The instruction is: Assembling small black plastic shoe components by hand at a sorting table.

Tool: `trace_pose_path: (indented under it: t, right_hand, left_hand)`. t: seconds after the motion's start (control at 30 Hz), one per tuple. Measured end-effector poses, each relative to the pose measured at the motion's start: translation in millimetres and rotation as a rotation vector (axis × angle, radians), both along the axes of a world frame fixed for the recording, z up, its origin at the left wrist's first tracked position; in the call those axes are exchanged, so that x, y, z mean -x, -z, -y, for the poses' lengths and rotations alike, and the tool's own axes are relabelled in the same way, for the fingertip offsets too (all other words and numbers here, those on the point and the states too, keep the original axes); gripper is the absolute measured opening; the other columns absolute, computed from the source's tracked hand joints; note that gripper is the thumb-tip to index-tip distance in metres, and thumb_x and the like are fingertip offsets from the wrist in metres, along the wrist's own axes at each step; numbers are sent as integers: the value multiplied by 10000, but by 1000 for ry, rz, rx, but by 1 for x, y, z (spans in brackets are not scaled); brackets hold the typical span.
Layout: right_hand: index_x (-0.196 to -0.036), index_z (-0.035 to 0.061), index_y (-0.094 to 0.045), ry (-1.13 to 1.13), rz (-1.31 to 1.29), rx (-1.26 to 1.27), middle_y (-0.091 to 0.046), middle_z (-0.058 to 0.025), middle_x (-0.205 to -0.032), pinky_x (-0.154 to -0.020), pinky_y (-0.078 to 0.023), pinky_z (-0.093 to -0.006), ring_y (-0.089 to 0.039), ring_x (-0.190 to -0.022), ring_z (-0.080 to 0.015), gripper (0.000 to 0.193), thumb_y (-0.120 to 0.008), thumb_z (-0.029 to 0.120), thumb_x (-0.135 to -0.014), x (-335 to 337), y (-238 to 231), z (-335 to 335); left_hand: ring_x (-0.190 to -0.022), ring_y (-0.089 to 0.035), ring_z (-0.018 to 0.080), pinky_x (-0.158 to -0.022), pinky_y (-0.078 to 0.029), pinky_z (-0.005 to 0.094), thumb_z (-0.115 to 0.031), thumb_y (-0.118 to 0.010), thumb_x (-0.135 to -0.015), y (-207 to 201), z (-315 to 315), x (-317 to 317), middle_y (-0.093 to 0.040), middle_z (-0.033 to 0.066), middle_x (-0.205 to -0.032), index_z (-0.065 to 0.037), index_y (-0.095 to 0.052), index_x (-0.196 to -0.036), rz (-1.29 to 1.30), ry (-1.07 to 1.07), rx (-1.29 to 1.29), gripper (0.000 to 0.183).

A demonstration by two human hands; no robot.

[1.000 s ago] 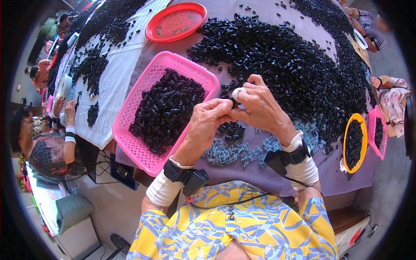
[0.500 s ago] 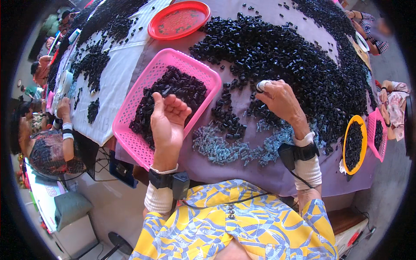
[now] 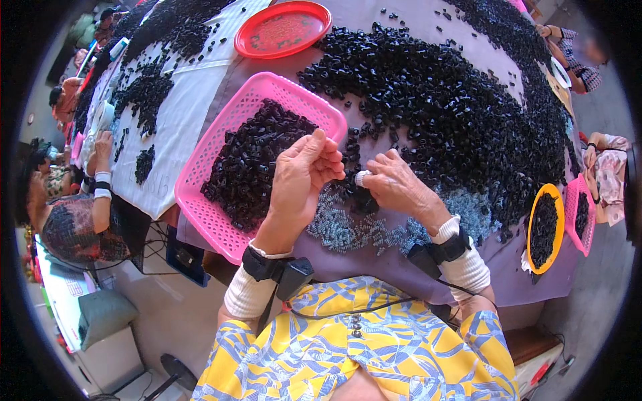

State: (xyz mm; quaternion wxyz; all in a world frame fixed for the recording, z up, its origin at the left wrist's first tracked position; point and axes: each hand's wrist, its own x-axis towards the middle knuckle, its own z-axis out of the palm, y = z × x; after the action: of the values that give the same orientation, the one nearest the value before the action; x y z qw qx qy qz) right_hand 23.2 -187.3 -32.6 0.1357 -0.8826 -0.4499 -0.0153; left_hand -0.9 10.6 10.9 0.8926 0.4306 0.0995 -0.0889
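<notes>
My left hand is by the right edge of the pink basket, its fingers curled in and the thumb over them; what they hold, if anything, is hidden. Close to its right, my right hand is closed in a pinch, with white tape round a finger. What it pinches is too small to make out. Small black plastic pieces fill much of the basket. Loose black pieces lie in a wide heap beyond my hands. Small silvery springs are scattered just in front of me.
Beyond the basket stands a red round tray. A yellow oval tray of black pieces and a smaller pink basket are at the right edge. Other people sit at the left and right, and a white cloth covers the table's left part.
My left hand has moved right from over the basket and curled its fingers. My right hand has come left and nearer from the heap, so the two hands are now close together.
</notes>
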Motion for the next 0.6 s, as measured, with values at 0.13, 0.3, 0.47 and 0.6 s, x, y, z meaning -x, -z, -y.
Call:
trace_pose_path:
  t: [0.13, 0.3, 0.47, 0.6]
  right_hand:
    - [-841, 88, -585, -6, 2, 15, -557, -85, -910, -817, -377, -410, -519, -945, -251, 145, -589, 59, -699, -1, 7, -2]
    - [-817, 63, -577, -18, 54, 15, -567, -81, -845, -797, -370, -390, -516, -887, -240, 128, -579, 45, -690, 1, 7, -6]
    - [-783, 63, -576, -18, 65, -27, -564, -70, -775, -783, -369, -384, -509, -855, -232, 93, -578, 47, -692, 4, 11, -7]
    - [-781, 59, -577, 25, -8, -152, -558, -75, -756, -764, -374, -379, -509, -838, -240, 94, -607, 80, -695, 0, 10, 0]
  left_hand:
    - [-646, -602, 145, -615, -522, 292, -267, -522, -935, 3, 10, -2, -608, 57, -732, -33, -609, -861, -5, 41, -24, 261]
    - [-642, -608, 147, -618, -521, 291, -267, -527, -933, 8, 12, -3, -621, 60, -736, -33, -614, -848, -20, 56, -35, 264]
    - [-647, -609, 142, -613, -516, 279, -267, -535, -929, 12, 17, -3, -623, 55, -744, -35, -616, -856, -12, 82, -64, 256]
    - [-648, -608, 137, -615, -515, 271, -262, -544, -924, 15, 19, -1, -623, 51, -745, -38, -616, -860, -17, 91, -87, 244]
